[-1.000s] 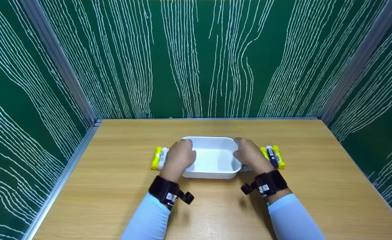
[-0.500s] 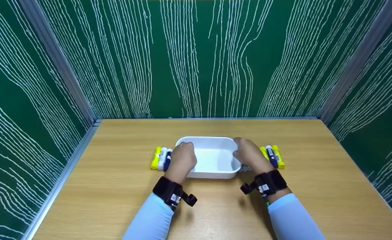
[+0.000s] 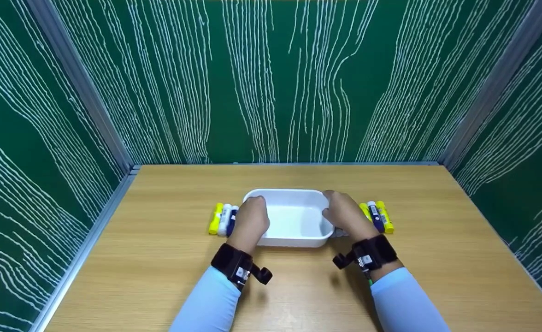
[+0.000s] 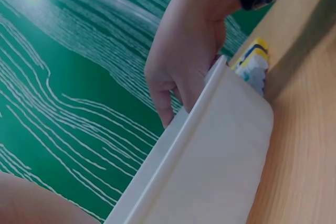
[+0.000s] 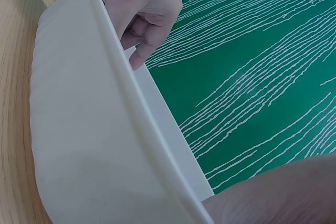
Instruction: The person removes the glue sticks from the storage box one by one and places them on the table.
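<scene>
A white rectangular tray (image 3: 294, 221) sits on the table in the head view. My left hand (image 3: 250, 219) leans over its left end, fingers bent down inside the rim. The right wrist view shows this left hand (image 5: 144, 14) past the near wall, its fingertips hidden. Over the tray's right end is my right hand (image 3: 347, 212); in the left wrist view this right hand (image 4: 186, 45) also points its fingers down past the rim. Whether either hand pinches anything is hidden. Glue sticks lie outside: a yellow glue stick (image 3: 215, 218) at left, a dark blue glue stick (image 3: 375, 216) at right.
A white glue stick (image 3: 225, 219) and a partly covered dark one (image 3: 232, 222) are beside the left yellow stick. Another yellow stick (image 3: 385, 216) lies at far right. Green walls (image 3: 289, 83) with white lines rise behind the wooden table (image 3: 289, 286).
My left hand has shifted slightly right, further over the tray, uncovering the tray's left corner and a dark stick outside. My right hand and the tray have stayed in place.
</scene>
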A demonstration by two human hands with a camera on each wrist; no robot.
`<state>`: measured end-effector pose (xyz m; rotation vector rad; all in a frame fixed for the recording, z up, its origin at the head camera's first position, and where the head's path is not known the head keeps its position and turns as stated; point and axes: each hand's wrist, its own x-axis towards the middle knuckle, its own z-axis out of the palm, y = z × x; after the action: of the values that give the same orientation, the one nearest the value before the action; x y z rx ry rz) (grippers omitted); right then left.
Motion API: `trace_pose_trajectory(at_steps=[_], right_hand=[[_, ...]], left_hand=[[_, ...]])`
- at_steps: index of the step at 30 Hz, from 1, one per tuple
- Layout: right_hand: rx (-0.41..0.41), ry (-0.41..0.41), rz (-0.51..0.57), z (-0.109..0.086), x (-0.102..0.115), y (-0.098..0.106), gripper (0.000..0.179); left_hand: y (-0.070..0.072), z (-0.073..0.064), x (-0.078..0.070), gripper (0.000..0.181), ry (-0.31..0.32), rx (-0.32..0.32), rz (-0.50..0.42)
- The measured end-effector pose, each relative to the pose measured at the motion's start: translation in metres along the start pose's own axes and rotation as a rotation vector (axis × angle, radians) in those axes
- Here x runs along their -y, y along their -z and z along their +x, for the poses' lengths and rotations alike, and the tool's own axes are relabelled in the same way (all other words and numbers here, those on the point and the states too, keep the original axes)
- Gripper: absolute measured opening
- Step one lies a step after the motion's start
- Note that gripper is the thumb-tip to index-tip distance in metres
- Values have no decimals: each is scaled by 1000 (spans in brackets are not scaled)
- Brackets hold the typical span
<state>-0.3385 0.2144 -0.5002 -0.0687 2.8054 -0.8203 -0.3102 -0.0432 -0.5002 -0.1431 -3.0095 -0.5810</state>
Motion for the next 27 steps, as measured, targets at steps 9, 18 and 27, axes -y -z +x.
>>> trace_pose_trajectory(at_steps=[9, 18, 27], right_hand=[[6, -19, 5, 0, 2, -1, 65], [4, -22, 4, 0, 2, -1, 66], [-13, -21, -7, 2, 1, -2, 66]], left_hand=[[4, -1, -9, 13, 34, 32, 92], [0, -2, -8, 25, 63, 53, 99], [-1, -2, -5, 22, 31, 57, 100]])
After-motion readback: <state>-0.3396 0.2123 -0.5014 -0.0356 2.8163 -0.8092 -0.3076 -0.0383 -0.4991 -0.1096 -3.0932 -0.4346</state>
